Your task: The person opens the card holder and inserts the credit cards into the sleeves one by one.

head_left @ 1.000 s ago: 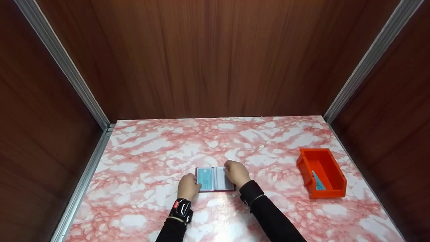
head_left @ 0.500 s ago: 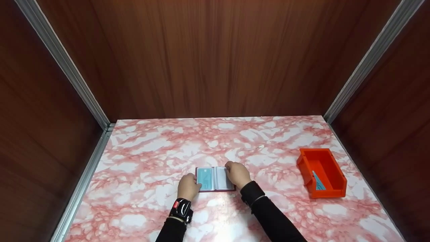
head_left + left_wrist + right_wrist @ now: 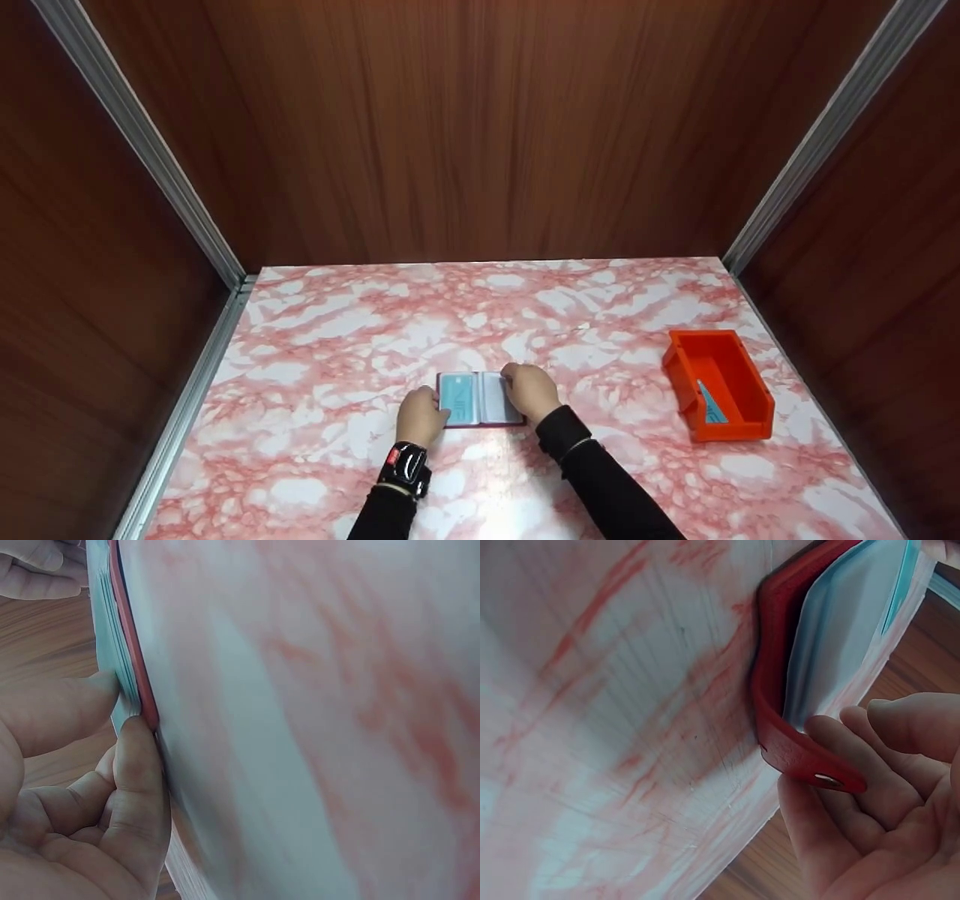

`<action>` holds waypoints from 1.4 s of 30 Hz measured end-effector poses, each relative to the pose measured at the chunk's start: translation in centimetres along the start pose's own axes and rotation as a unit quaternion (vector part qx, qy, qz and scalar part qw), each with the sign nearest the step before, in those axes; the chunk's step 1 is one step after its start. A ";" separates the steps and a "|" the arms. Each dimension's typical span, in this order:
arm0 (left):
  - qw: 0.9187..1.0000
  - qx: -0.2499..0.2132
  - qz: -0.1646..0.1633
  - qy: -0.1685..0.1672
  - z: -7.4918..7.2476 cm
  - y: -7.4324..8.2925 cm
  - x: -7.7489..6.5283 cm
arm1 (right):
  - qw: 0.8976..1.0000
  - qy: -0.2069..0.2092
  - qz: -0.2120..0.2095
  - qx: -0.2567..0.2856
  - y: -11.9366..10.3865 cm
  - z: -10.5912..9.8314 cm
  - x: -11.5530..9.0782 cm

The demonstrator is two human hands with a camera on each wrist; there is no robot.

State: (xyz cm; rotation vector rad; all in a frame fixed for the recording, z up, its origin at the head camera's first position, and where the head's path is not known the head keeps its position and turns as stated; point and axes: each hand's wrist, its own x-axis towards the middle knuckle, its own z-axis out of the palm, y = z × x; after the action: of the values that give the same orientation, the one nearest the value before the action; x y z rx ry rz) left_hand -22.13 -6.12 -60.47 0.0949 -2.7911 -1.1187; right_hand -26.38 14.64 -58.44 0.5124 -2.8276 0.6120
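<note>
A red card holder (image 3: 501, 425) lies spread on the table, its clear sleeves facing up. Behind the left sleeve is a teal card (image 3: 457, 397) with large lettering; the right sleeve (image 3: 493, 397) looks pale. My left hand (image 3: 420, 416) pinches the left edge, thumb on the stacked teal sleeves (image 3: 112, 634) and a finger against the red cover (image 3: 135, 645). At the right side, my right hand (image 3: 531, 388) has curled fingers around the red strap (image 3: 802, 757), which bears a metal snap. In the right wrist view, its thumb (image 3: 915, 720) stands apart from the strap.
An orange bin (image 3: 720, 431) stands at the right of the table, with part of a teal card (image 3: 710, 406) showing inside. Brown wood-look panels (image 3: 480, 135) enclose the back and both sides. The tabletop (image 3: 322, 375) has a pink marbled pattern.
My right hand has shifted very slightly toward me along the card holder's right side. The left hand and the card holder look unmoved.
</note>
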 end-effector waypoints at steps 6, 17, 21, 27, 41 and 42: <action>1.000 -0.004 -0.002 -0.002 0.0 -0.1 0.0 | 1.000 0.001 -0.012 -0.012 -0.1 -0.2 -0.2; 1.000 -0.003 0.005 0.002 0.0 -0.2 0.0 | 1.000 -0.013 -0.016 -0.007 -0.5 -0.5 -0.2; 1.000 -0.005 0.002 0.001 -0.1 -0.1 0.0 | 1.000 -0.016 -0.026 -0.005 -0.8 -0.5 -0.2; 1.000 -0.006 -0.001 -0.001 -0.1 0.0 0.0 | 0.999 -0.029 -0.033 0.004 -1.3 -0.5 -0.3; 1.000 -0.001 0.011 0.005 0.0 -0.2 0.0 | 0.993 -0.063 -0.080 0.059 -2.5 0.0 -0.2; 1.000 0.000 0.014 0.008 0.0 -0.2 0.0 | 0.993 -0.064 -0.083 0.061 -2.6 0.1 -0.2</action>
State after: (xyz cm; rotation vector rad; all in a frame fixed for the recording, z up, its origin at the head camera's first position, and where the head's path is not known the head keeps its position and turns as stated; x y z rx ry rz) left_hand -22.18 -6.25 -60.64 0.0638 -2.7699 -1.1073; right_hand -25.27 12.46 -57.61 0.8272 -2.8380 0.7461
